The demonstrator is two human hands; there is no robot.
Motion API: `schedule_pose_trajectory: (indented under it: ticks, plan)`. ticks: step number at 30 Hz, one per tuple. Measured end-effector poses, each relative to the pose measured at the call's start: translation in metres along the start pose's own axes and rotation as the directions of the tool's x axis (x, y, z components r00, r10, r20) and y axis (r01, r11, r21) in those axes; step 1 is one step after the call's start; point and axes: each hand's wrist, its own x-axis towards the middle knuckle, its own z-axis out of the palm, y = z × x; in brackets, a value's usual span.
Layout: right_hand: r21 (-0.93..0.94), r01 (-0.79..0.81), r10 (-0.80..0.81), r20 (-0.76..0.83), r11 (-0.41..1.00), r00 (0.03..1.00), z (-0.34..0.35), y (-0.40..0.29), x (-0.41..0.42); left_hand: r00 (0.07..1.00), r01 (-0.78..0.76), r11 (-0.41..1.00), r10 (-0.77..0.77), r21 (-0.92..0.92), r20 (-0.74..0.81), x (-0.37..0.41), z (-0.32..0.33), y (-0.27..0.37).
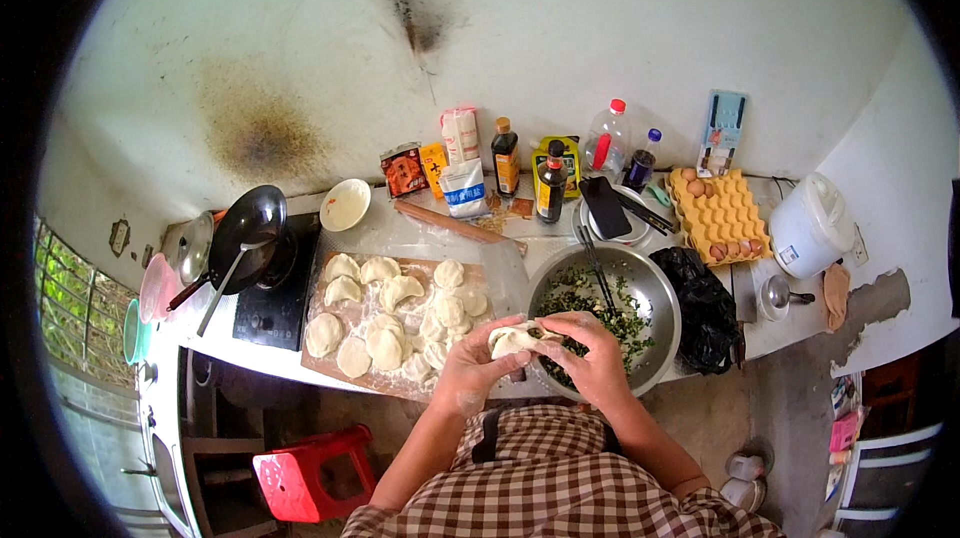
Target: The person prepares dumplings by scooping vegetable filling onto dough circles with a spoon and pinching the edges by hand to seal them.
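Between my two hands is a dumpling (514, 340), its dough folded over and some dark green filling showing at the right end. My left hand (474, 367) grips its left side, thumb along the near edge. My right hand (591, 358) pinches the right end with thumb and fingers. Below and behind my right hand stands a steel bowl (670, 328) of chopped green filling (630, 324), with dark chopsticks (598, 272) leaning in it. To the left, a floured wooden board (315, 358) carries folded dumplings (401, 290) and flat dough rounds (354, 356).
A rolling pin (457, 224) lies behind the board. Left are an induction cooktop (262, 317) and a wok (244, 238) with a ladle. Sauce bottles (551, 185), a phone (606, 206), an egg tray (716, 215) and a black plastic bag (697, 309) stand behind and right. A red stool (289, 478) is below.
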Motion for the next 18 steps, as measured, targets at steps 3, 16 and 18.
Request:
schedule_pose_trajectory:
  ticks: [3, 16, 18]
  plan:
    - [0.0, 0.059, -0.059, -0.064, 0.998, 0.996, 0.004, 0.005, -0.001, 1.0, 0.009, 1.0, -0.009, 0.011, 0.008, 0.0, -0.001, 0.0]
    - [-0.238, 0.235, -0.258, -0.07, 0.942, 0.964, 0.002, -0.006, 0.006, 1.0, 0.014, 1.0, -0.014, -0.005, -0.007, -0.001, -0.001, -0.002]
    - [-0.207, 0.216, -0.235, -0.072, 0.954, 0.969, 0.003, -0.013, 0.008, 1.0, 0.004, 1.0, -0.004, -0.011, -0.002, -0.001, 0.0, -0.001]
